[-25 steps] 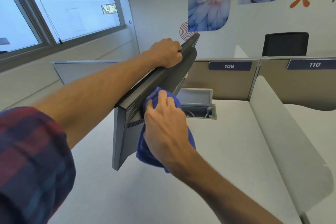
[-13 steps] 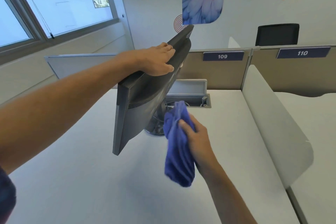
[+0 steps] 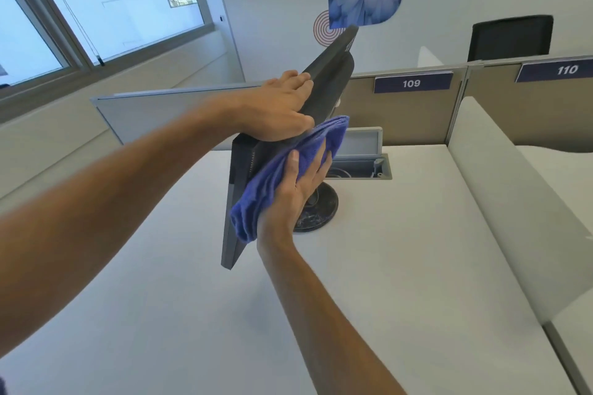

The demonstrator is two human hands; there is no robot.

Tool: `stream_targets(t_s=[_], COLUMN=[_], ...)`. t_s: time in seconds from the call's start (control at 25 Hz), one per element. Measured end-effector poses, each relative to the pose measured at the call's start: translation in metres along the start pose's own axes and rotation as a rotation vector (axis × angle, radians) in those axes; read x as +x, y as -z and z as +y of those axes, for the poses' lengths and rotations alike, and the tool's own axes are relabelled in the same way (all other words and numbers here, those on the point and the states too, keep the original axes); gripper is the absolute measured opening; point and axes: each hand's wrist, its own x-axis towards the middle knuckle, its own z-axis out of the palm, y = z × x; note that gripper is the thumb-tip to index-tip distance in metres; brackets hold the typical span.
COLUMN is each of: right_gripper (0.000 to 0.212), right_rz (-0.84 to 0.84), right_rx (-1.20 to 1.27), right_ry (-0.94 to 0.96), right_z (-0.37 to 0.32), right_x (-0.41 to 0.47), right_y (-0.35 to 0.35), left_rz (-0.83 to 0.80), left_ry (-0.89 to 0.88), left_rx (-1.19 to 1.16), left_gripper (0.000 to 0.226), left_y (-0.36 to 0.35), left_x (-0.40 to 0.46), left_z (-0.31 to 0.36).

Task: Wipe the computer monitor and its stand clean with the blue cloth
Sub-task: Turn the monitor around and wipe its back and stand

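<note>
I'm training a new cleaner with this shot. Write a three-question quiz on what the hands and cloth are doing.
1. True or false: the blue cloth lies on the desk.
2. Which hand presses the cloth against the monitor? A) left B) right
3. Fill in: the round stand base sits on the ____.

Key: 1 false; 2 B, the right hand, while the left hand steadies the top edge; 3 desk.

Smooth white rectangular desk (image 3: 401, 298), bearing the round black dusty monitor stand base (image 3: 321, 207); grey open cable box (image 3: 369, 167) recessed just behind.
</note>
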Motion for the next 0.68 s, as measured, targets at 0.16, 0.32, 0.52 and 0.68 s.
stream_targets(t_s=[0.16,0.32,0.52,0.68], right_gripper=[0.064,0.090,0.056,0.071], right_rz=[0.118,0.082,0.112,0.169], right_rx=[0.065,0.122,0.185,0.201], right_ry=[-0.033,-0.347,-0.452,-0.143], right_z=[0.045,0.106,0.105,0.035], right_x=[0.016,0.020,0.031,0.021], right_y=[-0.009,0.005,0.032,0.030], left_rz=[0.005,0.000,-0.009,0.016], left_ry=[0.003,-0.044,-0.069,-0.070], left_rx=[0.000,-0.007,-0.025,-0.055], left_gripper=[0.066,0.067,0.072,0.060], left_y=[-0.002,-0.005,-0.007,-0.006], left_x=[-0.004,-0.009,-0.011,-0.008], left_z=[-0.005,-0.014,-0.018,-0.018])
